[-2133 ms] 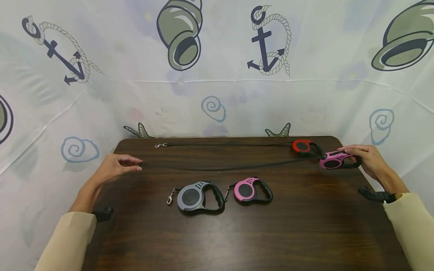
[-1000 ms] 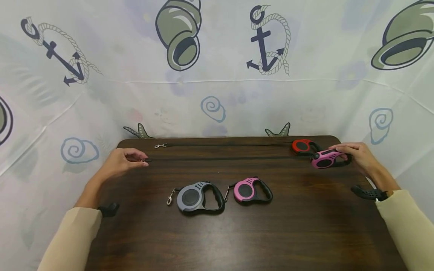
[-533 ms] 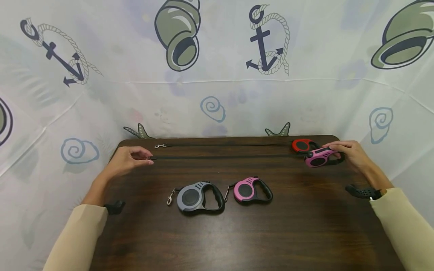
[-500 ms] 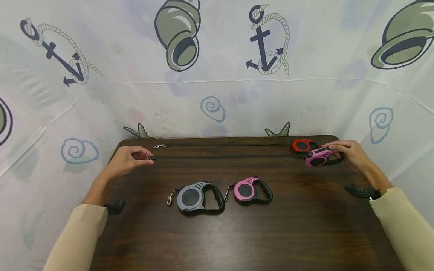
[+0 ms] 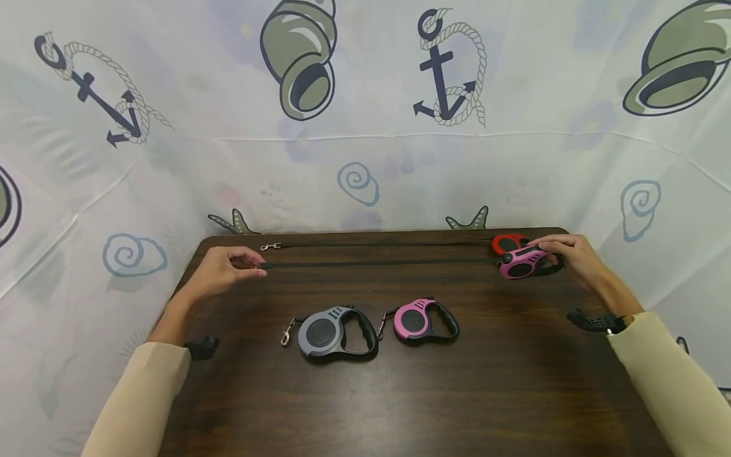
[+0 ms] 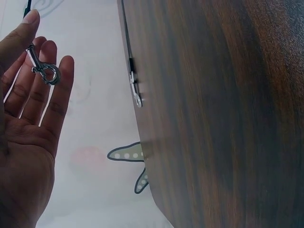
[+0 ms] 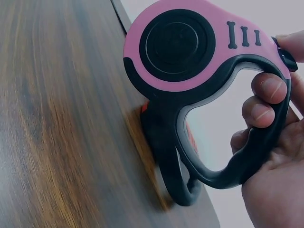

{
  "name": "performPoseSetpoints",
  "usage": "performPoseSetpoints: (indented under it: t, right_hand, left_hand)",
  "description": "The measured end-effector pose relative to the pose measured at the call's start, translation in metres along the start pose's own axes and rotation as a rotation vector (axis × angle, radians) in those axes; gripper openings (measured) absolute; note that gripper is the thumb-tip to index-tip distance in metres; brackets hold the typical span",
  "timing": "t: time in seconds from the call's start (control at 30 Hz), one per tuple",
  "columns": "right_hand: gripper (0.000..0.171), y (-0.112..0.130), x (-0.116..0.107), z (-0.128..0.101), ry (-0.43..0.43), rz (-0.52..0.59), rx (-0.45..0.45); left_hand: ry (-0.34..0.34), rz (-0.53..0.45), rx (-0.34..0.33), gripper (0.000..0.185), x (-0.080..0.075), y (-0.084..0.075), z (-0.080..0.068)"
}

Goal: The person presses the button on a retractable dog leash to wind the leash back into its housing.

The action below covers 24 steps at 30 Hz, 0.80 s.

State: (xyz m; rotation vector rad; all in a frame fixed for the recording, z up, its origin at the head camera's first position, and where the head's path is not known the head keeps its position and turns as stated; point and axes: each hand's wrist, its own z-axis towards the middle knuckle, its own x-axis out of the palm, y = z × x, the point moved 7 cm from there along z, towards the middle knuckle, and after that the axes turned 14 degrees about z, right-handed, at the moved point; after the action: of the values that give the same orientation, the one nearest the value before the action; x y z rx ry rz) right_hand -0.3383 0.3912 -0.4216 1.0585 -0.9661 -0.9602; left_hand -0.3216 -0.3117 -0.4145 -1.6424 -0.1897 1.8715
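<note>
My right hand (image 5: 577, 260) grips the black handle loop of a pink retractable dog leash (image 5: 521, 265), with the thumb at its button (image 7: 286, 59) in the right wrist view. From this leash a black strap (image 5: 377, 263) stretches left across the table. At the far end of the strap, my left hand (image 5: 223, 271) pinches it by the silver snap hook (image 6: 45, 70) between thumb and fingers. Partly behind the held leash lies a red retractable leash (image 5: 505, 243), its strap (image 5: 371, 245) pulled out along the back edge, ending in a snap hook (image 5: 271, 245).
On the dark wooden table (image 5: 365, 406) a grey retractable leash (image 5: 321, 332) lies in the middle, its snap hook (image 5: 287, 335) to the left. A second pink leash (image 5: 412, 320) lies to its right, hook near the grey handle. A patterned white cloth (image 5: 365, 95) surrounds the table.
My right hand has moved left with the pink leash, and my left hand right and slightly away from me. The strap between them is shorter and straighter; earlier it sagged.
</note>
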Motion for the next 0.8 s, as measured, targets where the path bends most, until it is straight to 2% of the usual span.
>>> performPoseSetpoints:
  t: [0.3, 0.6, 0.8]
  right_hand:
    - [0.024, -0.002, 0.015, 0.005, 0.018, -0.029, -0.016]
    - [0.023, -0.010, 0.031, 0.013, 0.051, 0.007, -0.017]
    - [0.022, -0.009, 0.044, 0.017, 0.073, -0.048, -0.035]
  left_hand:
    - [-0.007, 0.021, -0.002, 0.019, 0.003, -0.005, 0.003]
    - [0.010, 0.017, 0.002, 0.023, 0.009, -0.012, 0.007]
    - [0.015, -0.010, 0.000, 0.021, 0.014, -0.018, 0.009]
